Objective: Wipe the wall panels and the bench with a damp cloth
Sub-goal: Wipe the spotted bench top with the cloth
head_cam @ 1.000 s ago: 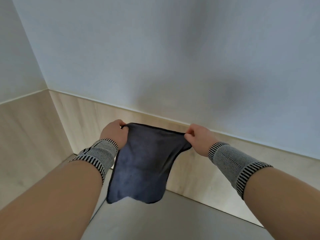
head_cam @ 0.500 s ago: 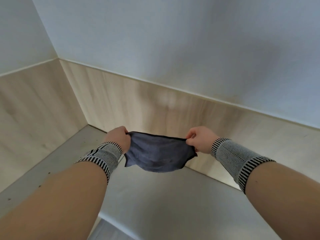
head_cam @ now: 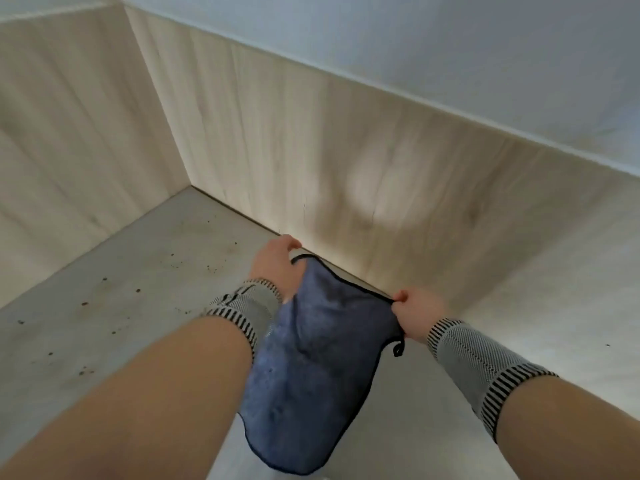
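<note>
In the lower left of the frame, the grey surface (head_cam: 114, 306) with its scattered dark crumbs (head_cam: 138, 291) now fills much more of the view than 1 second ago, when mostly white wall showed above the wood panels (head_cam: 277, 140); the head has tipped down toward the bench. Left of centre, the left hand (head_cam: 273, 265) has shifted its grip: it no longer pinches a top corner tightly but lies with loosened fingers against the cloth's upper left edge, and whether it actually holds the fabric cannot be told. The blue cloth (head_cam: 311, 375), stretched out between both hands before, now hangs long and loose at lower centre, above the surface. Right of centre, the right hand (head_cam: 414, 315) clenches the other corner. This looks like preparation to lay the cloth down and wipe. No brand, label or writing can be read.
</note>
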